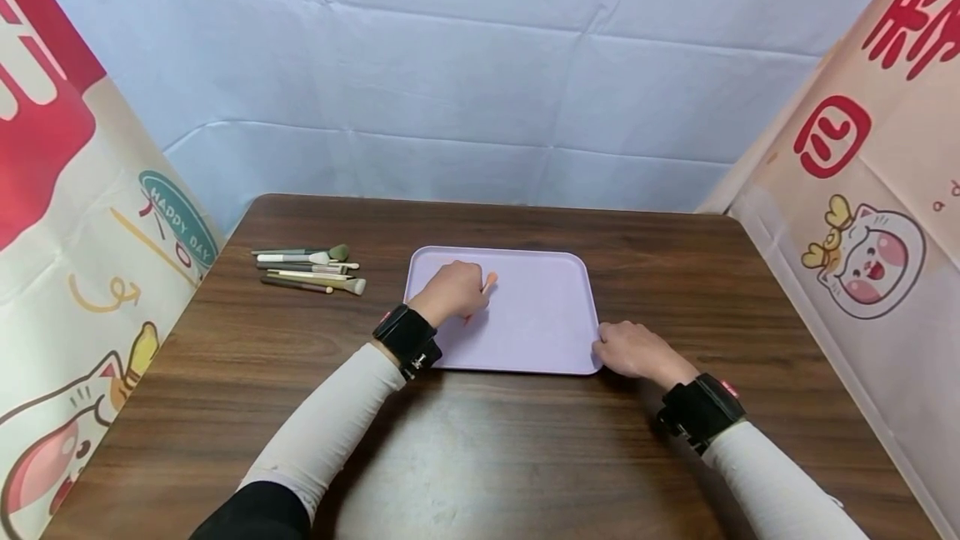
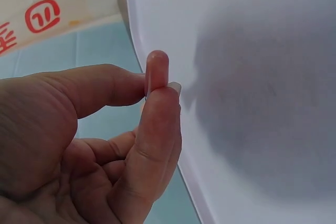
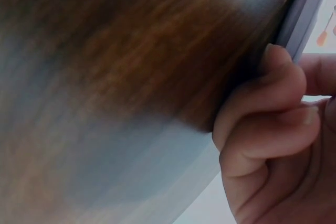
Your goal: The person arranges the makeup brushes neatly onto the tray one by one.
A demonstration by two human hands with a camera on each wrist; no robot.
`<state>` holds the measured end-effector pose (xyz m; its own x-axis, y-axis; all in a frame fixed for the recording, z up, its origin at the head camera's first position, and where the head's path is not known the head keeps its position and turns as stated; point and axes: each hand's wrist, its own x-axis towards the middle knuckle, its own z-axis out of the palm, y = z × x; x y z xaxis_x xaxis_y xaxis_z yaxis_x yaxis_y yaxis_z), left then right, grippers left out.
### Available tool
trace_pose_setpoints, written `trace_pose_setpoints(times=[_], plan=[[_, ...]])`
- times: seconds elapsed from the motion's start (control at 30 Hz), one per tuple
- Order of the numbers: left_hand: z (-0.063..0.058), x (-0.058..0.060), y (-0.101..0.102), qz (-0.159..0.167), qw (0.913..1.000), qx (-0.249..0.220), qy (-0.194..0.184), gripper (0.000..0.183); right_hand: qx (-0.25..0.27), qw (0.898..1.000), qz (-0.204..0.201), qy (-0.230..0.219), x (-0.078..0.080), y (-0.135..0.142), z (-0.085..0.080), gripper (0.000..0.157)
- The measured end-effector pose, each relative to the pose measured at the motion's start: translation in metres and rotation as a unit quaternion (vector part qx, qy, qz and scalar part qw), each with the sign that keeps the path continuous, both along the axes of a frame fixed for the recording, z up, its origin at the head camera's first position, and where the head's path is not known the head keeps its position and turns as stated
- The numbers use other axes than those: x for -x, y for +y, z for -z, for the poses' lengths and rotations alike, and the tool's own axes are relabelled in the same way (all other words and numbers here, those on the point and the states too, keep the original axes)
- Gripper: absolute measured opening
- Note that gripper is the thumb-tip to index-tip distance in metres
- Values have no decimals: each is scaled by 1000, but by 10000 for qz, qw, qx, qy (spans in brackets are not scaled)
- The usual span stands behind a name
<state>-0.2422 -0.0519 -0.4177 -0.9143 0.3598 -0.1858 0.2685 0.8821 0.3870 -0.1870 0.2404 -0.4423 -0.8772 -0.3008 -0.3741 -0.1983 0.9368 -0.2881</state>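
One lilac tray lies beneath a pinched peach tool.

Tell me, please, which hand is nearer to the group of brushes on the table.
Left. The left hand, pinching a peach-coloured item over the tray, is to the right of the brushes; the right hand grips the tray near its near right corner, farther away.

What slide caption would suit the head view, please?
Left grip pinches a slim orange tool over a lilac rectangular tray; right grip holds the tray's edge.

Slim orange tool over lilac tray
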Motion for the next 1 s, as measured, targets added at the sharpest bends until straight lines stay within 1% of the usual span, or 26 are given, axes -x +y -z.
trace_pose_setpoints(times=[0.17, 0.33, 0.5, 0.7, 0.83, 1.0], plan=[[2, 3, 14, 48, 10000, 6, -41, 66, 10, 10000, 11, 19, 0, 0, 1, 19], [0, 6, 28, 52, 9999, -38, -113, 63, 16, 10000, 15, 45, 0, 0, 1, 20], [1, 9, 41, 76, 9997, -38, -227, 65, 13, 10000, 21, 55, 1, 1, 1, 20], [3, 12, 54, 55, 9989, 54, -469, 62, 26, 10000, 26, 37, 0, 2, 2, 19], [5, 13, 62, 38, 9983, 121, -575, 59, 50, 10000, 13, 43, 0, 2, 2, 19], [4, 12, 72, 57, 9983, -11, -572, 55, 51, 10000, 1, 43, 0, 1, 1, 20]])
